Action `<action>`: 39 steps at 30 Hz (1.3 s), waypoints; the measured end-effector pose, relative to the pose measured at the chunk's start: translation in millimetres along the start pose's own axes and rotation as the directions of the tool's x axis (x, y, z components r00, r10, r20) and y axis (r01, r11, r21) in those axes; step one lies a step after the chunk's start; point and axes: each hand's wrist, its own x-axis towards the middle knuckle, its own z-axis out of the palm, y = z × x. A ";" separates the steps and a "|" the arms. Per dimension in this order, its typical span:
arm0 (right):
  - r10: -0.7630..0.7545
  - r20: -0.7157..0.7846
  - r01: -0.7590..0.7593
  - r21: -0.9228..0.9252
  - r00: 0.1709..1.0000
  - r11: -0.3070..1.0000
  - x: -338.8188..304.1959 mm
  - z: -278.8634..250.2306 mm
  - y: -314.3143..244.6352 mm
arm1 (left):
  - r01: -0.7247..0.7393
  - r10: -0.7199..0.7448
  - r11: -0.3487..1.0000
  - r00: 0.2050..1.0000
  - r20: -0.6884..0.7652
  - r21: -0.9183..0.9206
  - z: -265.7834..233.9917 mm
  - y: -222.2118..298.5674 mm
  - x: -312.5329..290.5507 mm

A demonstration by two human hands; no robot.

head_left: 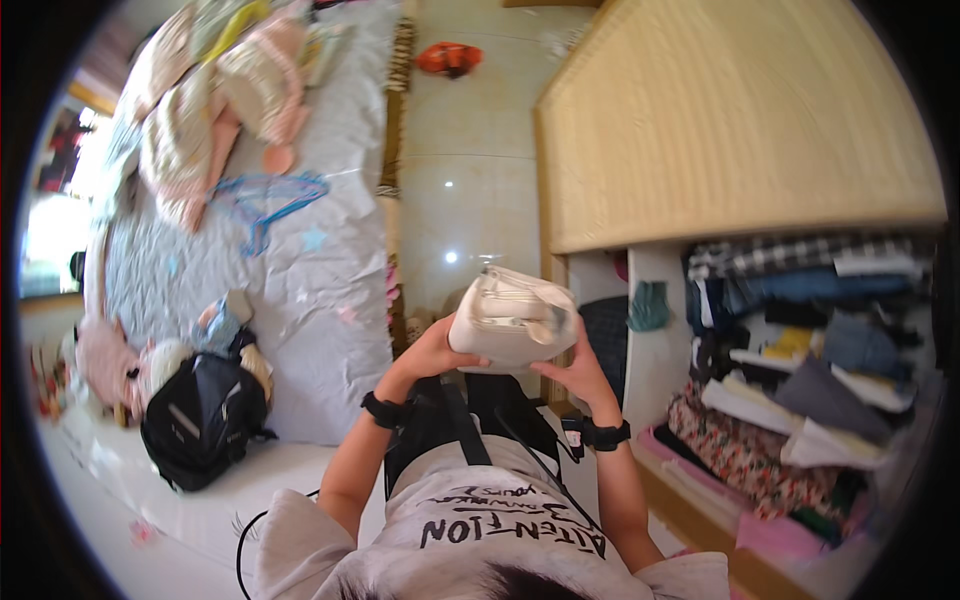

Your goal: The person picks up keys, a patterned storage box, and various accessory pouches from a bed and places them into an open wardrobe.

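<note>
A small white handbag (512,318) with a zipped top is held up in front of my chest. My left hand (432,350) grips its left side from below. My right hand (572,368) holds its right lower edge. Both wrists wear black bands. A black strap hangs down over my grey printed shirt.
An open wardrobe (740,130) stands at the right, its shelves stacked with folded clothes (800,390). On the left is a bed (310,270) with a black backpack (205,415), blue hangers (268,198) and piled clothes (215,90). An orange item (448,57) lies on the tiled floor beyond.
</note>
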 end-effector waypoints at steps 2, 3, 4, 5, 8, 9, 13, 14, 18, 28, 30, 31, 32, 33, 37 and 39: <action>0.003 -0.095 -0.006 -0.033 0.996 0.999 -20.7 -13.4 7.7 | -0.011 0.005 0.999 0.992 0.129 0.040 27.3 15.5 18.2; 0.082 -0.025 -0.079 0.108 0.996 0.991 -27.7 -17.1 6.8 | 0.025 -0.032 0.999 0.984 0.176 0.045 37.8 16.7 26.6; 0.145 0.053 -0.154 0.246 0.988 0.957 -37.3 -18.1 5.0 | 0.062 -0.072 0.997 0.972 0.223 0.051 48.3 16.5 32.6; 0.166 0.004 -0.162 0.258 0.986 0.953 -47.4 -15.1 4.9 | 0.140 -0.124 0.988 0.972 0.200 -0.068 59.9 12.4 33.6; -0.069 -0.245 0.086 0.062 0.967 0.994 -60.7 -12.8 -3.3 | 0.297 -0.260 0.936 0.946 0.194 -0.189 85.6 -2.3 44.8; -0.079 -0.322 0.124 0.123 0.943 0.985 -67.0 -14.0 -2.6 | 0.282 -0.235 0.941 0.943 0.236 -0.187 92.4 -10.7 50.4; -0.036 -0.447 0.113 0.146 0.894 0.983 -89.7 -30.9 -13.1 | 0.313 -0.226 0.890 0.934 0.277 -0.331 116.1 -23.9 58.8; -0.034 -0.455 0.114 0.149 0.890 0.982 -93.0 -32.1 -13.0 | 0.319 -0.230 0.891 0.931 0.284 -0.324 119.4 -27.4 64.1; -0.015 -0.546 0.006 -0.018 0.837 1.000 -99.4 -38.1 -16.6 | 0.308 -0.231 0.884 0.942 0.243 -0.353 137.5 -29.6 84.5; -0.093 -0.350 0.010 -0.233 0.932 0.972 -96.1 -56.5 -32.4 | 0.230 -0.151 0.710 0.973 0.176 -0.666 163.5 -30.1 112.6; 0.006 -0.331 -0.065 -0.169 0.944 0.983 -96.8 -60.5 -26.3 | 0.228 -0.171 0.687 0.973 0.152 -0.690 161.3 -36.5 117.4; 0.006 -0.320 -0.062 -0.164 0.947 0.984 -98.0 -62.1 -24.0 | 0.259 -0.169 0.648 0.966 0.196 -0.717 159.1 -43.7 121.2; 0.025 -0.262 -0.083 -0.216 0.965 0.973 -99.4 -64.1 -22.0 | 0.289 -0.165 0.608 0.957 0.238 -0.740 156.2 -49.0 123.1; 0.045 -0.203 -0.099 -0.268 0.978 0.958 -100.5 -65.4 -20.6 | 0.295 -0.196 0.551 0.955 0.223 -0.781 159.2 -55.3 123.4; -0.016 -0.151 -0.048 -0.413 0.988 0.910 -102.1 -65.6 -15.6 | 0.465 -0.409 0.245 0.845 0.345 -0.851 182.9 -60.8 120.5; -0.027 -0.161 -0.050 -0.455 0.987 0.889 -104.8 -62.4 -9.2 | 0.489 -0.435 0.178 0.817 0.378 -0.854 188.6 -67.9 118.1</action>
